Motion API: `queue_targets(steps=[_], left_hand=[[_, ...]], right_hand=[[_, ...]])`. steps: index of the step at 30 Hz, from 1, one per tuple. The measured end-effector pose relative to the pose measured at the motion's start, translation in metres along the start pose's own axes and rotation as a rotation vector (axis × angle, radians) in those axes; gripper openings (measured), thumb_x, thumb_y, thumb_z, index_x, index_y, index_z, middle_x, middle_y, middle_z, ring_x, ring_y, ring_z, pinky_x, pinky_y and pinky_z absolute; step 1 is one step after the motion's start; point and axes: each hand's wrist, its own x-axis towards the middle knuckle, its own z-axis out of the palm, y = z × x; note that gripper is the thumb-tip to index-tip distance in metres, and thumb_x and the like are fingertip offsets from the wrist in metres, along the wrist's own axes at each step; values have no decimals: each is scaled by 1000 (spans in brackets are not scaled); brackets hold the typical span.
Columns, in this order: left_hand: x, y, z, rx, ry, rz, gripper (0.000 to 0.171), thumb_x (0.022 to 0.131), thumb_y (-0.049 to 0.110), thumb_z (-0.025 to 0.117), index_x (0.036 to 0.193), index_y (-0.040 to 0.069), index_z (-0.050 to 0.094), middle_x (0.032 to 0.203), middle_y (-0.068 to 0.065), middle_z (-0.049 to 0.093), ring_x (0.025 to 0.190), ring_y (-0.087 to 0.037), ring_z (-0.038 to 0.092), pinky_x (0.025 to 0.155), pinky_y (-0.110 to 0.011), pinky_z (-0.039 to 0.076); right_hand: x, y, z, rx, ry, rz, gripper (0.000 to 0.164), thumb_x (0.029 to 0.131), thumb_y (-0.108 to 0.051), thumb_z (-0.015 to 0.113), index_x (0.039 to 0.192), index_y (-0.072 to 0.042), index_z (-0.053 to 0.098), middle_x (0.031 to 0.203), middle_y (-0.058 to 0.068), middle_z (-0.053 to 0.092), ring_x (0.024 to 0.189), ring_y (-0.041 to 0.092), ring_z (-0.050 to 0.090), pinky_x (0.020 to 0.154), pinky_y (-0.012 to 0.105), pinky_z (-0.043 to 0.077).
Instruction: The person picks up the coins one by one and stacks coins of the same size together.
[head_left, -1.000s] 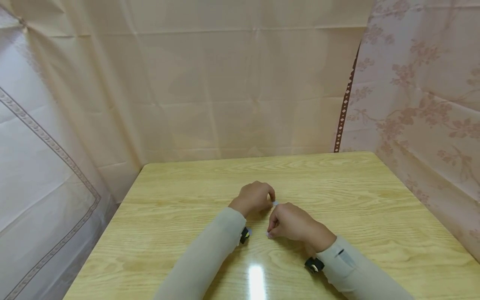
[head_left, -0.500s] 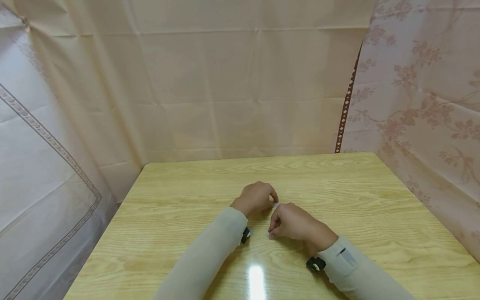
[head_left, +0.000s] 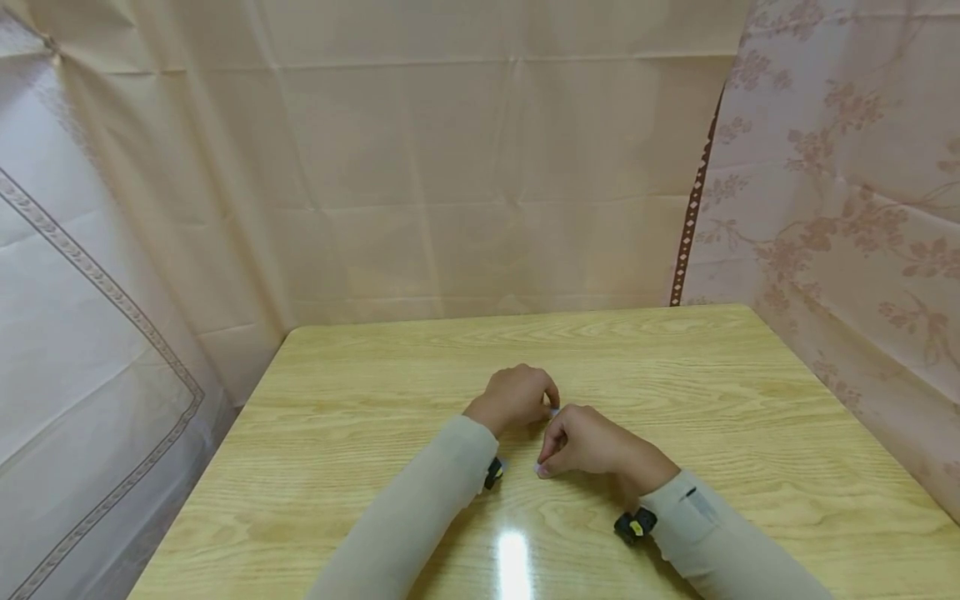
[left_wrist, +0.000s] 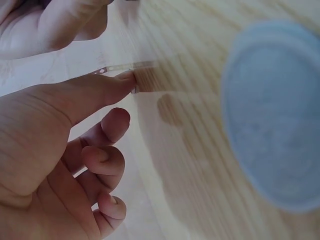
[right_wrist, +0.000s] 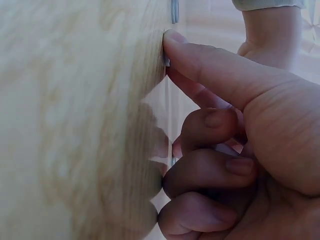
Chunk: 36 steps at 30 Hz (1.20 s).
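Note:
Both hands are low over the middle of the table. My left hand (head_left: 517,396), farther from me, pinches a small pale blue flat piece (head_left: 555,412) at the tabletop between thumb and forefinger. Nearer to me, my right hand (head_left: 592,442) pinches another small pale flat piece (head_left: 538,469), its thin edge showing under the thumb in the right wrist view. The other right fingers are curled against the wood. A pale blue round disc (left_wrist: 275,115) lies close to the left wrist camera. The fingers hide most of both held pieces, so their kind is unclear.
The wood-grain table (head_left: 390,375) stretches around both hands, with a bright light reflection near its front. A beige cloth (head_left: 450,167) hangs behind it and a floral cloth (head_left: 862,208) at the right. Black wrist cameras (head_left: 636,525) sit under the sleeves.
My left hand has shifted slightly to the right with its piece. The right hand stays in nearly the same place, its wrist turned slightly.

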Motion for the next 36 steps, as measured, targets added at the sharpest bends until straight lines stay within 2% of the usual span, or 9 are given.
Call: queue_targets(steps=[4, 7, 9, 14, 21, 29, 36], left_hand=[[1, 1, -1, 13, -11, 6, 7, 94, 28, 78, 100, 27, 81, 106, 10, 76, 84, -7, 66, 66, -27, 54], [2, 0, -1, 38, -19, 6, 4, 94, 26, 77, 95, 24, 80, 93, 11, 75, 75, -6, 63, 65, -26, 53], [2, -1, -1, 62, -18, 8, 5, 93, 28, 78, 92, 23, 80, 87, 12, 74, 70, -5, 62, 64, -25, 52], [-2, -6, -1, 86, 1, 24, 9, 90, 33, 79, 87, 25, 78, 80, 15, 71, 65, -4, 59, 61, -23, 50], [-15, -14, -8, 41, 71, 32, 9, 83, 27, 75, 74, 25, 74, 66, 14, 60, 55, -6, 45, 54, -24, 39], [-33, -13, -18, 20, 114, 27, 8, 84, 35, 74, 86, 28, 76, 66, 14, 59, 53, -6, 47, 58, -25, 43], [-53, -11, -24, -1, 168, 68, 12, 84, 35, 73, 89, 25, 79, 58, 13, 53, 46, -4, 38, 58, -25, 38]], right_hand=[[-1, 4, 0, -24, -11, 8, 17, 84, -26, 87, 73, -20, 76, 68, -12, 70, 59, 1, 55, 56, 21, 44], [-1, 5, 0, -36, -21, 17, 23, 83, -30, 88, 68, -21, 73, 59, -13, 62, 52, 1, 43, 52, 20, 36], [-2, 4, 0, -32, -25, 18, 24, 83, -31, 88, 68, -20, 73, 58, -12, 60, 51, 2, 42, 51, 20, 35], [-2, 3, 0, -44, -21, 23, 23, 83, -31, 88, 70, -20, 73, 60, -11, 62, 52, 3, 43, 51, 21, 37], [-1, 1, 0, -50, -7, 62, 25, 82, -34, 88, 71, -20, 71, 63, -10, 64, 54, 6, 47, 52, 24, 40], [1, 4, 1, -75, 27, 102, 30, 80, -38, 90, 70, -20, 68, 62, -9, 60, 56, 7, 47, 52, 24, 38], [1, 3, 1, -45, 15, 32, 15, 85, -27, 87, 81, -21, 75, 69, -7, 64, 61, 6, 50, 55, 23, 41]])
